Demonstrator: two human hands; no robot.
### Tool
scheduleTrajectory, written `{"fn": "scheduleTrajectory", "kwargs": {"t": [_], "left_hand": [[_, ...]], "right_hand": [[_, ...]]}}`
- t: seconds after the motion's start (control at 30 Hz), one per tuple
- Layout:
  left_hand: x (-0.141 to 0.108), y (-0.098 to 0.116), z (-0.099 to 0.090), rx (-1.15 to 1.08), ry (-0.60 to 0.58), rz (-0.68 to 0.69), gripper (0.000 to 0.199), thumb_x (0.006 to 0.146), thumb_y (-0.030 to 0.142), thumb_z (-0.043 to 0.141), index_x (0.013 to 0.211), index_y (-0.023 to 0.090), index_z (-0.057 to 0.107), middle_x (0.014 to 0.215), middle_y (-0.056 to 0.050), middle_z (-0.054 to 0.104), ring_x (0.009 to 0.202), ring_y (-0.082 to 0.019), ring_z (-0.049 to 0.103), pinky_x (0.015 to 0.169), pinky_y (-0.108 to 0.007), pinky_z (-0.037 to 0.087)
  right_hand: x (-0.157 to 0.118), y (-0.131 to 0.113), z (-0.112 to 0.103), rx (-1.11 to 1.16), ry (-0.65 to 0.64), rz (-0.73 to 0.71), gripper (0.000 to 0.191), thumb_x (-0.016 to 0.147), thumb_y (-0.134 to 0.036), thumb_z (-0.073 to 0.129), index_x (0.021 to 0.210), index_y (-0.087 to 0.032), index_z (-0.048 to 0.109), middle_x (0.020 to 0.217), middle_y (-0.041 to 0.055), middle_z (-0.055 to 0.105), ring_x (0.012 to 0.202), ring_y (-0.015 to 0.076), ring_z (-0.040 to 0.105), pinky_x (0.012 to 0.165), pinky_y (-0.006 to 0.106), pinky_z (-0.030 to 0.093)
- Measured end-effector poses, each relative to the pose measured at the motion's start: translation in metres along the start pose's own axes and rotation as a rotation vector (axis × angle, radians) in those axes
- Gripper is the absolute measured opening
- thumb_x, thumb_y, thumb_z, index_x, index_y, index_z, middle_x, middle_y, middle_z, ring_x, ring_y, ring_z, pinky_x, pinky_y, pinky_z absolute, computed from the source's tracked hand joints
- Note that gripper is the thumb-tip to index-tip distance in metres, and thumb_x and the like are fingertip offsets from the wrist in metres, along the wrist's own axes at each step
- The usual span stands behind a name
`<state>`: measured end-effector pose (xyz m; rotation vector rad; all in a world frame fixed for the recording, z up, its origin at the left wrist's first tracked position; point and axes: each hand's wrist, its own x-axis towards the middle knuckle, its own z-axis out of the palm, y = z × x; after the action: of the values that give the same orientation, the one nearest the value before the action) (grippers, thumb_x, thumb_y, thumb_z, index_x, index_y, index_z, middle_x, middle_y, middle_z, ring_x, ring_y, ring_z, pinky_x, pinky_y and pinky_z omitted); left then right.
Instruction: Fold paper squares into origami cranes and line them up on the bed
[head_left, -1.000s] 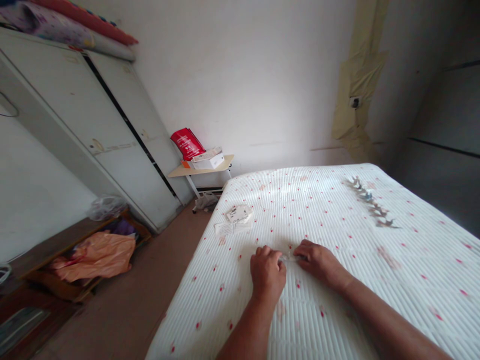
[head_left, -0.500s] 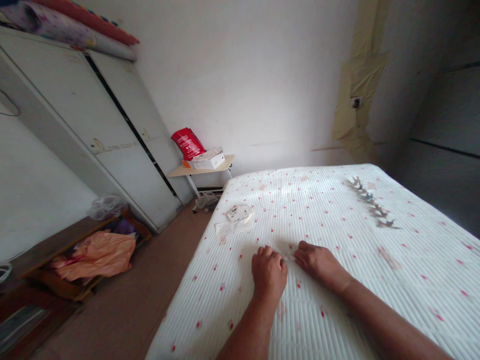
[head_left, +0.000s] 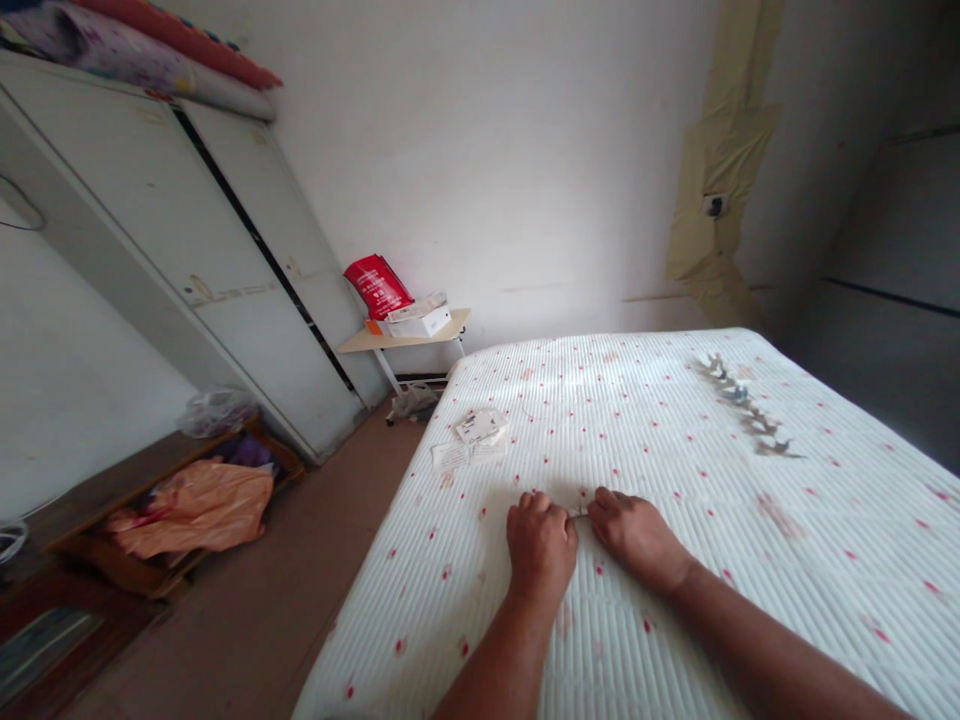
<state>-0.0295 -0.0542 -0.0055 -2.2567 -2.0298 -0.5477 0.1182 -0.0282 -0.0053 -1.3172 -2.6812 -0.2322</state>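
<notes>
Bridging left hand and right hand is thin paper.

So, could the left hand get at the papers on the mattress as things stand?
Likely yes: the papers lie just beyond the left hand with nothing visible between, though it would probably have to release the small pale piece first.

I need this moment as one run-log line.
left hand: holds small pale piece; right hand: holds same piece; paper sheets: on mattress; folded figures: in row, right side
</notes>
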Motion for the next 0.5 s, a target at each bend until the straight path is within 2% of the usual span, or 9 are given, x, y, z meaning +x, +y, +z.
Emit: {"fn": "scheduleTrajectory", "kwargs": {"t": [0.23,0.5], "left_hand": [[-0.0011,0.0022,0.0009,0.040,-0.006,0.021,0.019,0.081,0.020,0.051,0.072,0.021,0.068,0.078,-0.005,0.057,0.085,-0.018,0.049,0.070,-0.032,0.033],[-0.0009,0.0004,0.0014,0.006,0.019,0.009,0.016,0.080,0.023,0.052,0.070,0.021,0.065,0.078,-0.004,0.058,0.084,-0.019,0.050,0.069,-0.032,0.033]], "right_hand": [[0.0032,-0.0047,-0.0011,0.036,-0.043,0.102,0.018,0.084,-0.009,0.043,0.082,-0.014,0.060,0.083,0.0092,0.061,0.069,0.0172,0.060,0.056,0.025,0.040],[-0.0012,-0.0042,0.0008,0.079,0.020,0.141,0.017,0.082,-0.010,0.044,0.077,-0.014,0.060,0.078,0.0074,0.061,0.067,0.0149,0.060,0.053,0.022,0.037]]}}
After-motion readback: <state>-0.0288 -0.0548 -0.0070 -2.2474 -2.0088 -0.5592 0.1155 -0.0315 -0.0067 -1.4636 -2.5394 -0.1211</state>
